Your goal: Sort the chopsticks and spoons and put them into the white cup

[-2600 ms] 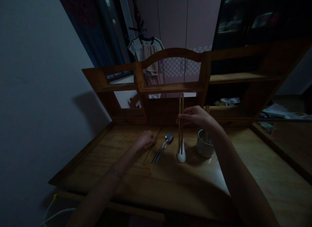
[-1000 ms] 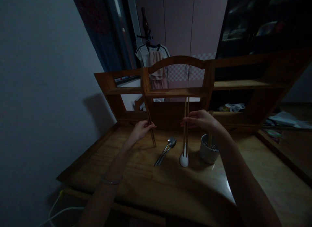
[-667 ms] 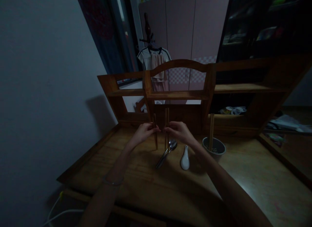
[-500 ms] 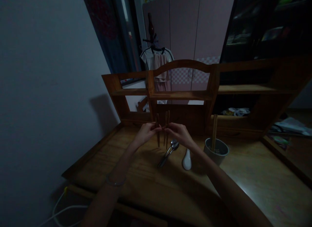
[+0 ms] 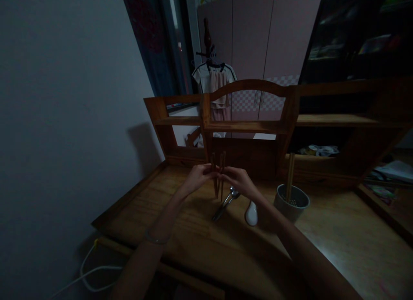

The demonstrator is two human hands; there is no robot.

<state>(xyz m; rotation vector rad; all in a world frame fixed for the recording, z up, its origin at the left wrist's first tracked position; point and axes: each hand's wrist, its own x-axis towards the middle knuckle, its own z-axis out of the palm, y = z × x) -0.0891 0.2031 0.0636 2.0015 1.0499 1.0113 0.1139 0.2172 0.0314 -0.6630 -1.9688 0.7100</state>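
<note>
The left hand (image 5: 200, 177) and the right hand (image 5: 238, 179) come together above the wooden table (image 5: 193, 235), each pinching slim wooden chopsticks between thumb and fingers; the left-hand chopsticks (image 5: 213, 159) and the right-hand chopsticks (image 5: 223, 157) stand close side by side, nearly upright, their lower ends pointing down toward the tabletop. The light is dim and the fingers overlap, so I cannot tell whether the two bundles touch or whether their lower ends rest on the wood. A thin bracelet (image 5: 157, 240) circles the left wrist. Just beyond the right hand's chopsticks, on the side toward the right forearm, two metal spoons (image 5: 222, 210) lie together at a slant, bowls away from the person and partly behind the right hand. Near them a white spoon (image 5: 251, 216) lies bowl toward the person, its handle hidden by the right forearm. Farther right stands a grey container (image 5: 285, 210) with small holes showing inside, and more chopsticks (image 5: 291, 175) lean upright in it. Behind everything, a wooden shelf unit (image 5: 247, 127) runs along the back of the table, with a plastic bag (image 5: 324, 150) in its right part and clothes (image 5: 214, 81) hanging beyond
</note>
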